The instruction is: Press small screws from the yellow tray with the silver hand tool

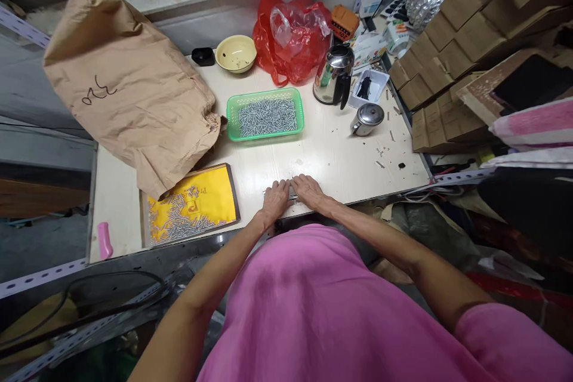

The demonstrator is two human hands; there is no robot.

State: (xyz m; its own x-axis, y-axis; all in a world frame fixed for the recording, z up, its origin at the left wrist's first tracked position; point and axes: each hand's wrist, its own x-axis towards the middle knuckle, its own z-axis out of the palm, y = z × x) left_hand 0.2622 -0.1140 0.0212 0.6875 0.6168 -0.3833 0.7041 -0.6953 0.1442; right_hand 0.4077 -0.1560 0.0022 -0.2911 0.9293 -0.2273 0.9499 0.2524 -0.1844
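Note:
At the table's front edge my left hand (276, 198) and my right hand (308, 192) lie close together, fingers bent and drawn together over small greyish pieces that I cannot make out. My fingers hide most of what is under them. To the left, a shallow tray (237, 203) with a yellow lining (219, 185) holds many small metal pins or screws (183, 227). Beyond my hands, a green plastic basket (265, 138) contains a heap of similar metal pieces (268, 117).
A large brown paper sack (134, 77) leans at the left. Farther back are a yellow bowl (236, 55), a red plastic bag (290, 42) and a steel kettle (331, 74). A small metal pot (367, 118) stands right. Stacked cardboard boxes (452, 59) line the right side.

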